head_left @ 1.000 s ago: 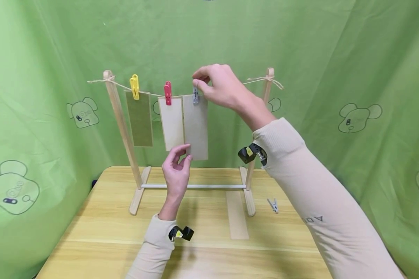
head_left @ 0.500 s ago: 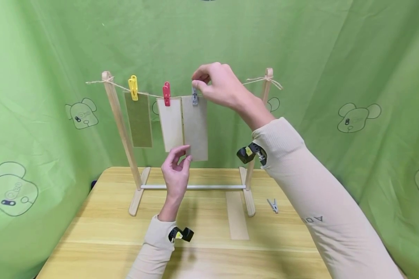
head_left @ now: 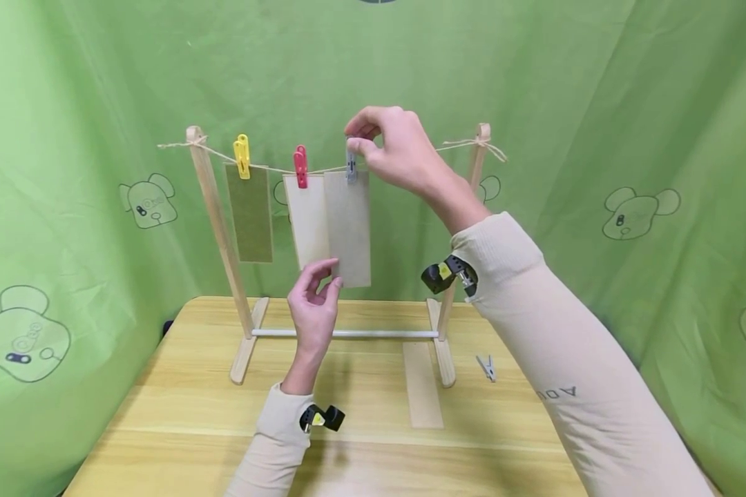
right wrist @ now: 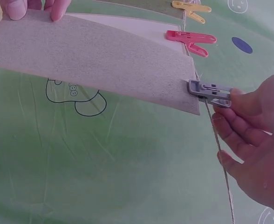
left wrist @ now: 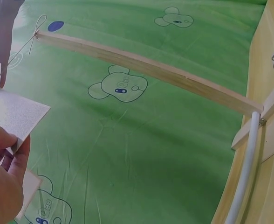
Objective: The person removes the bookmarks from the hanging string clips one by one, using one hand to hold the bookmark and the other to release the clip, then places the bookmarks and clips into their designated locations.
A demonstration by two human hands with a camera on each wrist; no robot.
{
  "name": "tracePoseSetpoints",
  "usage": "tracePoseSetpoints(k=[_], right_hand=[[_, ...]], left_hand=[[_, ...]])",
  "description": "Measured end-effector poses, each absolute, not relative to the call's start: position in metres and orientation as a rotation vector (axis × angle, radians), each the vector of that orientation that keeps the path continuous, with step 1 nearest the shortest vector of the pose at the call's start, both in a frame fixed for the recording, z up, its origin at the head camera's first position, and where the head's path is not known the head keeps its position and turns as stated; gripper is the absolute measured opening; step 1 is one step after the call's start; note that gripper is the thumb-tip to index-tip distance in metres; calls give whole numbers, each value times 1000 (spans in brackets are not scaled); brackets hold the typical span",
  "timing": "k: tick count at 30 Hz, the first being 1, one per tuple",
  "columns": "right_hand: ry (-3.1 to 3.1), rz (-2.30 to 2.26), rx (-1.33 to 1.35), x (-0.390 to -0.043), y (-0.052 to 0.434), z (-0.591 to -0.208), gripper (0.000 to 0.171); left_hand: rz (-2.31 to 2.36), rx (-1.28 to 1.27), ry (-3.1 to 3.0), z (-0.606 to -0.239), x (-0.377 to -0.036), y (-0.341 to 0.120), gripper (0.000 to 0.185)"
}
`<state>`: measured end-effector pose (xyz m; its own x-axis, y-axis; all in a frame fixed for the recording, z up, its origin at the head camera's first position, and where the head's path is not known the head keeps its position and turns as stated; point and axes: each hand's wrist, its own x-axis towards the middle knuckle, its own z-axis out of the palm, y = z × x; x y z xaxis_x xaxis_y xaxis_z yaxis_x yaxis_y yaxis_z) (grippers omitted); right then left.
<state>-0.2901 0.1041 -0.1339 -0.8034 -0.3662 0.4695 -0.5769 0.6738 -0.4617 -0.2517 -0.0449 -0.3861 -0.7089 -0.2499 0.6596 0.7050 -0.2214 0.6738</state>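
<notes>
A wooden drying rack [head_left: 214, 228] spans the space in front of both your hands, its twine line [head_left: 267, 167] strung between two tilted posts and passing just under your right hand's fingertips. To the left of that hand, three strips hang side by side from the line: the grey card strip [head_left: 349, 228] closest, a pale cream strip [head_left: 306, 219] touching or overlapping its edge, and an olive strip [head_left: 250, 212] well apart at the far left. A red clothespin [head_left: 300, 166] holds the cream one and a yellow clothespin [head_left: 242, 156] the olive one. Below your right forearm, another card strip [head_left: 422, 384] lies flat beside the rack's foot, and a spare grey clip [head_left: 486, 366] sits on the table just right of that foot.

Your right hand [head_left: 398, 153] is up at the line, thumb and forefinger curled and pinching the grey clothespin [head_left: 351, 166], which sits on the top edge of the grey strip at the twine. Your left hand [head_left: 314, 307] is below, fingers loosely curled, thumb and fingertips pinching the strip's bottom left corner.

Under your forearms is a light wooden table [head_left: 180, 414]; a green cloth backdrop [head_left: 597, 138] printed with cartoon bears closes in behind and to both sides.
</notes>
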Motion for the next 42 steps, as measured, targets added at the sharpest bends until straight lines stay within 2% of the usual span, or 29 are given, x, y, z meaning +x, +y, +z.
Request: tracePoseSetpoints(k=[23,42], right_hand=[[-2278,949,724,-288,105,-135,20],[-2157,1168,805,-273,109,-145,26]], left_hand=[[-1991,-564,-1428,-394,-249,-46,36],[-1969,-566,-1443,-397,-243,-53,35]])
